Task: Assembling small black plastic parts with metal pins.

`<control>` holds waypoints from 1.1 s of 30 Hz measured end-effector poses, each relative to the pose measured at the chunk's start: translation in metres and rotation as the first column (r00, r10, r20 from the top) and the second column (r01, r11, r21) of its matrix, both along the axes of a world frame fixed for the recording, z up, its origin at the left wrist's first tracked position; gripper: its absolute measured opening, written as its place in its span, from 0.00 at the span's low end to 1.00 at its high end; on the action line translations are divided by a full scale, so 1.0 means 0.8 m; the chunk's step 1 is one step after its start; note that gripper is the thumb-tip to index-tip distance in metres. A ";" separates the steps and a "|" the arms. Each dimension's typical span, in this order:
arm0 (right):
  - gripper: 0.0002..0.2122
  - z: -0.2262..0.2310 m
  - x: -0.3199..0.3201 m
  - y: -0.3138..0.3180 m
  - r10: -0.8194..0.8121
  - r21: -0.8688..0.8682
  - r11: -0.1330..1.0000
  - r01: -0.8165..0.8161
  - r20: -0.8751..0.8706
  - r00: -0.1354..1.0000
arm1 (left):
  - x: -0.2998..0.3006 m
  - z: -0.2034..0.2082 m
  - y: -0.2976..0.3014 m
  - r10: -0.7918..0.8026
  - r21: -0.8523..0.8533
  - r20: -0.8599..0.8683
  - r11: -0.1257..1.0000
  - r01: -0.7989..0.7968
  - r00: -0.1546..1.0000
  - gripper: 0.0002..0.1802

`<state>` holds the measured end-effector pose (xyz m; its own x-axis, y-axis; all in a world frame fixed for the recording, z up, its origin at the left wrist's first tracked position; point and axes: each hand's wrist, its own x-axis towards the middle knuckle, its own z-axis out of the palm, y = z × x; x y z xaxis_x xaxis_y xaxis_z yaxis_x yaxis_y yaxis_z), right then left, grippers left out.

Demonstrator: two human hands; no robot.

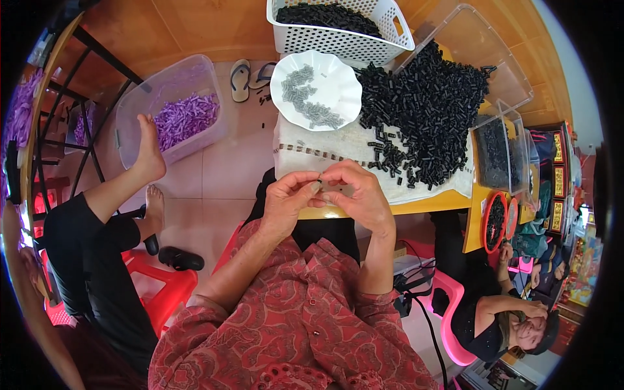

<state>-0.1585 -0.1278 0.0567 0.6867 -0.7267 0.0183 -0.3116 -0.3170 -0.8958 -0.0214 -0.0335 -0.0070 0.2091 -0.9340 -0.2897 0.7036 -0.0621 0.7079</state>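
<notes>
My left hand [290, 199] and my right hand [361, 198] meet at the table's near edge, fingertips almost touching. Between the left thumb and forefinger is a small black piece [318, 183], mostly covered. The right fingers are pinched together beside it; whatever they hold is too small to make out. Beyond my hands lies a white cloth [300, 144] with a brown-striped band. On it stands a white scalloped plate [344, 97] bearing many small clear grey pieces [300, 91]. To the right spreads a large heap of short black cylindrical pieces [429, 110].
A white perforated basket [338, 40] of black pieces stands behind the plate. Clear bins [500, 153] and a red-rimmed basket [494, 221] sit at right. On the floor at left is a tub [218, 123] of purple pieces. People sit on both sides, one on a red stool [170, 283].
</notes>
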 end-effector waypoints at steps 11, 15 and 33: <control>0.06 -0.055 0.021 -0.055 -0.376 -0.524 0.797 0.299 -0.043 0.926 | 0.015 -0.003 0.004 -0.043 -0.101 -0.326 0.995 0.011 0.944 0.13; 0.06 -0.053 0.025 -0.054 -0.421 -0.506 0.805 0.309 -0.121 0.899 | 0.017 0.000 0.005 -0.078 -0.125 -0.376 0.992 0.033 0.923 0.13; 0.04 -0.067 0.009 -0.053 -0.493 -0.605 0.741 0.292 -0.196 0.847 | 0.015 0.003 0.006 -0.098 -0.134 -0.419 0.990 0.045 0.903 0.14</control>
<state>-0.1514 -0.1705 0.0034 0.3781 -0.8690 0.3191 -0.7539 -0.4891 -0.4386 -0.0096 -0.0286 -0.0048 0.0228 -0.9747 -0.2225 0.9352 -0.0579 0.3495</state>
